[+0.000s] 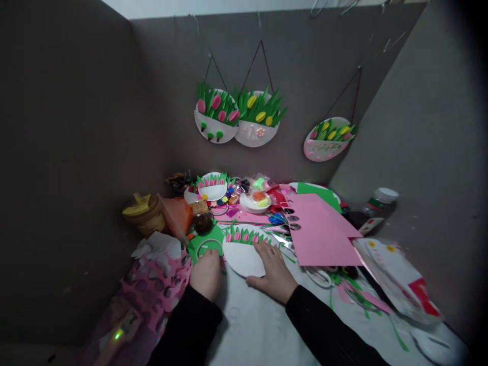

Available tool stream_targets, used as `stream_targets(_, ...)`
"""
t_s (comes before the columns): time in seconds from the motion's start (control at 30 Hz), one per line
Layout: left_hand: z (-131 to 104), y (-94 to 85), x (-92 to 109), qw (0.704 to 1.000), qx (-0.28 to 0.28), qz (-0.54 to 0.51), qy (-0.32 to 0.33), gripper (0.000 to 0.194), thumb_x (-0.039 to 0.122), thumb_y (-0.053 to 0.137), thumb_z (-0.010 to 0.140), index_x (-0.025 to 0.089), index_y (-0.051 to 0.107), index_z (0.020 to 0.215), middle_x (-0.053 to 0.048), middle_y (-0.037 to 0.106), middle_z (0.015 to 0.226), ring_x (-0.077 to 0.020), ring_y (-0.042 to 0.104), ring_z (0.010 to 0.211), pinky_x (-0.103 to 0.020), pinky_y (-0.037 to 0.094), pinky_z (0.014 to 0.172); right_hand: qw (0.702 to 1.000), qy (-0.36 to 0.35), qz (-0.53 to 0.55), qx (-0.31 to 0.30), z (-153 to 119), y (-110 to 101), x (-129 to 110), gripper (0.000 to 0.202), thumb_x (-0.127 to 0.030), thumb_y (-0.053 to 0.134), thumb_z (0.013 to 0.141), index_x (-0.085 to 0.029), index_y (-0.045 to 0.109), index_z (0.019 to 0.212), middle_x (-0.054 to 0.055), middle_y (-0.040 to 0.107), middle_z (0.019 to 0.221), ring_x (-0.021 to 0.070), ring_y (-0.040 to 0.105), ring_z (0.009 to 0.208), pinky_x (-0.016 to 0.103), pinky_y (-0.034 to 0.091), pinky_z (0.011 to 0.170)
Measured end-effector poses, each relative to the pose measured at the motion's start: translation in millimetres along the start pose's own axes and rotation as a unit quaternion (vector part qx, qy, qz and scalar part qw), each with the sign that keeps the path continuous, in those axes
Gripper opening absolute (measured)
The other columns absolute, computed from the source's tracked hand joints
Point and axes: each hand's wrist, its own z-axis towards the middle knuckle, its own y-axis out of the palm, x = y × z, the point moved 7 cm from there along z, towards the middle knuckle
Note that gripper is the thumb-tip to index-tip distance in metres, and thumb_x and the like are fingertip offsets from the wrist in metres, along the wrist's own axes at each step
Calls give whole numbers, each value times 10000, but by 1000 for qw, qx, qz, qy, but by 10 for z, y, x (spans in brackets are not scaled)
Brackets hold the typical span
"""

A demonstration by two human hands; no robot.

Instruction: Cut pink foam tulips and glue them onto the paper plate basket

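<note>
A white paper plate (pixel 244 258) with green paper grass and pink tulips along its upper part lies on the white table cover (pixel 263 333). My right hand (pixel 271 272) rests on the plate's right side, fingers spread, a ring on one finger. Left of the plate, my left hand (pixel 206 273) is closed at the lower edge of a white tape ring (pixel 209 247), which lies over green paper (pixel 216 235). Whatever its fingers hold is hidden.
Pink sheets (pixel 324 231) lie at the right, with scissors (pixel 319 277) and scraps below them. Punched pink paper (pixel 152 290) is at the left. A capped bottle (pixel 381 201) stands back right. Decorated plates (pixel 256 133) hang on the grey wall.
</note>
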Motion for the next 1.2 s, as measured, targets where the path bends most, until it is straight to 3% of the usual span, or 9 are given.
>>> stream_targets(0.17,46,16,-115,999,16,-30,-18,233,73,352,860,118,573,918,-142,617,916,-239,618,797,-318,411,669,998,-21,-19,-55,-116,-51,35,824,-434,764,565,-244,479,1314,129,448,1392,366,254,1354,583,65,1103)
stream_targets(0.3,60,-94,-68,996,56,-72,5,210,88,368,864,123,571,905,-129,590,918,-238,589,847,-325,415,728,994,-14,-11,-108,-160,-123,35,844,-454,761,579,-237,465,1339,143,308,1488,395,151,1388,619,120,1081)
stream_targets(0.4,9,-176,171,985,69,-124,102,174,169,433,871,143,587,948,-117,585,974,-242,552,945,-339,410,819,997,-31,-10,-64,-233,-403,7,751,-430,690,686,-206,440,1359,136,341,1473,335,237,1376,525,255,1086)
stream_targets(0.47,-65,-156,376,971,46,-141,186,192,184,479,851,175,592,1007,-104,584,1057,-243,529,1004,-351,401,862,998,-27,-59,-11,-324,-658,73,603,-320,595,781,-225,440,1356,99,393,1447,282,303,1354,466,300,1083)
stream_targets(0.6,-202,-51,621,946,14,-153,285,330,112,539,779,218,576,1090,-80,554,1204,-250,472,1135,-388,357,955,964,35,-257,61,-454,-1063,486,619,-52,417,792,-271,420,1371,56,311,1502,328,163,1404,614,202,1064)
stream_targets(0.7,-221,-23,653,942,14,-166,290,351,99,535,772,217,579,1100,-84,559,1206,-256,472,1144,-407,351,966,948,57,-312,32,-368,-1130,863,686,-2,408,749,-252,399,1388,62,335,1489,363,208,1385,630,248,1031)
stream_targets(0.9,-223,-45,693,930,-9,-201,307,270,120,475,825,200,622,1037,-88,614,1111,-245,522,1063,-405,384,929,965,102,-241,28,-85,-1286,1242,607,-45,379,775,-129,418,1375,131,501,1370,252,431,1292,428,367,1051)
stream_targets(1.07,-185,-42,641,933,7,-217,288,217,141,467,847,180,629,985,-87,625,1062,-239,531,1012,-405,400,892,938,8,-334,-86,-146,-1178,1226,924,17,508,578,-234,288,1440,115,244,1521,370,195,1388,641,235,1030)
stream_targets(1.2,-192,-20,653,935,9,-210,285,188,132,477,838,182,635,926,-74,628,1019,-233,535,983,-395,405,874,927,-19,-373,-28,-106,-1282,1313,769,-41,493,686,-238,345,1414,130,313,1493,357,260,1367,637,213,1029)
